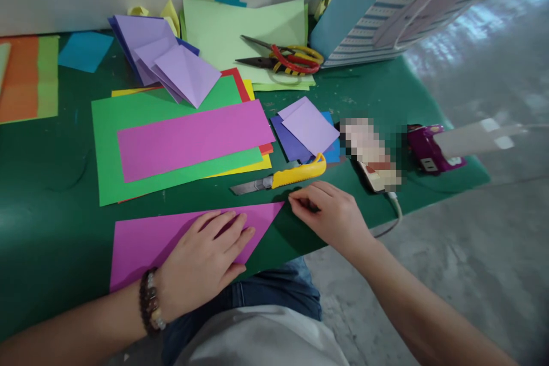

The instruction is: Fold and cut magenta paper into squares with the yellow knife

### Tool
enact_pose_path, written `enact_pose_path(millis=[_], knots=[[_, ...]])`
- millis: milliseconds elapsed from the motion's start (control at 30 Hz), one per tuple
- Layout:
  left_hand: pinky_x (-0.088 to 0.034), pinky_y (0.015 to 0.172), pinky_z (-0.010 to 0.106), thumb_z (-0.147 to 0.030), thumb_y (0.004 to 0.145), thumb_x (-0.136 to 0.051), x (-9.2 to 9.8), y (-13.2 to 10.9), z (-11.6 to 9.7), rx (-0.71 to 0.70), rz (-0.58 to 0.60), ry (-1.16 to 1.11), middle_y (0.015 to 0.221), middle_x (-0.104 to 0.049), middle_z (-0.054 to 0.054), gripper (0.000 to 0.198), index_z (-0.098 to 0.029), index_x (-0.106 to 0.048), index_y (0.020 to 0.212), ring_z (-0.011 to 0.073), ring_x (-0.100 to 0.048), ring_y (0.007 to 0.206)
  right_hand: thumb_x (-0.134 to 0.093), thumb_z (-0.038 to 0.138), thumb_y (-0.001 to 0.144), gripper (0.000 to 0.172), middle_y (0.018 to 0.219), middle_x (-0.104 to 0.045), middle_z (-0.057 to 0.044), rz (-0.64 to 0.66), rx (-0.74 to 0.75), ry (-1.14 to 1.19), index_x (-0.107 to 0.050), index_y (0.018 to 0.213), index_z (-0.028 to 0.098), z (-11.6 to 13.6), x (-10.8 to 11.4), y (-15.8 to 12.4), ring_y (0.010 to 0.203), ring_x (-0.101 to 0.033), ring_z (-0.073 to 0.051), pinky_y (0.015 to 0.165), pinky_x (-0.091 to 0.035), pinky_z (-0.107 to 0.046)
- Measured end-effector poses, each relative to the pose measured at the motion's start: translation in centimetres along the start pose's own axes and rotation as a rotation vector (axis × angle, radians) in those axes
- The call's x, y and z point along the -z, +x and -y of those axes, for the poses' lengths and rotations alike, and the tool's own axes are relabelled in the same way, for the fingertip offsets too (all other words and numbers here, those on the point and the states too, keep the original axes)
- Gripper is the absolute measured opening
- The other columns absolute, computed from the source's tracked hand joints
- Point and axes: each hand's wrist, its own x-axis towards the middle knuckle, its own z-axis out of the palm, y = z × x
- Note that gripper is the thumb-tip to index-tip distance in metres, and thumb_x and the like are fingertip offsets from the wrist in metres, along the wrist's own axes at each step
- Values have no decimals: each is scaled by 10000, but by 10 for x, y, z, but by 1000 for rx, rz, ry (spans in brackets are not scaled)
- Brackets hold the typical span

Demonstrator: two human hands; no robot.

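A magenta sheet of paper [146, 240] lies near the table's front edge, its right end running to a slanted point. My left hand [210, 251] rests flat on it with the fingers stretched out, covering its middle. Just beyond the sheet's pointed corner is my right hand [330, 211], its thumb and fingertips pinched together with nothing visible between them. A small gap shows between those fingertips and the paper. A yellow utility knife [295, 174], blade out to the left, lies on the table above the sheet, close to my right hand.
Behind lie a magenta strip [193, 137] on a green sheet [107, 154], folded lilac papers [189, 71], and scissors and pliers [283, 60] on pale green paper [223, 23]. A phone [373, 154] with a cable and a purple power adapter [433, 148] sit right. A patterned box [377, 11] stands behind.
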Motion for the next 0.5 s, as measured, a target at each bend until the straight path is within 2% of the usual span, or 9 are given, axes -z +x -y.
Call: enact_pose_path(millis=[100, 200, 333, 500], knots=[[-294, 1052, 402, -416, 915, -593, 0, 0, 0, 1, -4, -4, 1390, -556, 31, 486, -201, -517, 1344, 236, -453, 1259, -558, 133, 874, 97, 687, -611, 0, 12, 45, 48, -599, 820, 201, 6, -2, 0, 661, -563, -126, 641, -454, -249], [-287, 1058, 402, -403, 918, -590, 0, 1, -1, 7, -6, -11, 1391, -556, 34, 486, -204, -508, 1354, 237, -449, 1264, -539, 123, 877, 136, 672, -601, -1, 33, 72, 55, -597, 786, 207, 9, -8, 0, 660, -551, -134, 655, -454, -267], [-305, 1050, 402, -397, 915, -594, 0, 1, -1, 10, -11, -17, 1392, -555, 33, 473, -203, -522, 1340, 238, -457, 1259, -523, 107, 869, 167, 627, -541, 3, 1, 24, 41, -577, 745, 205, 1, -11, 2, 616, -525, -137, 605, -437, -272], [-320, 1033, 401, -415, 909, -598, 0, 0, 0, 14, -17, -13, 1385, -561, 31, 477, -208, -531, 1334, 240, -472, 1237, -579, 143, 881, 86, 697, -619, -3, -28, 6, 83, -606, 834, 210, -9, -7, 0, 665, -584, -137, 643, -478, -269]])
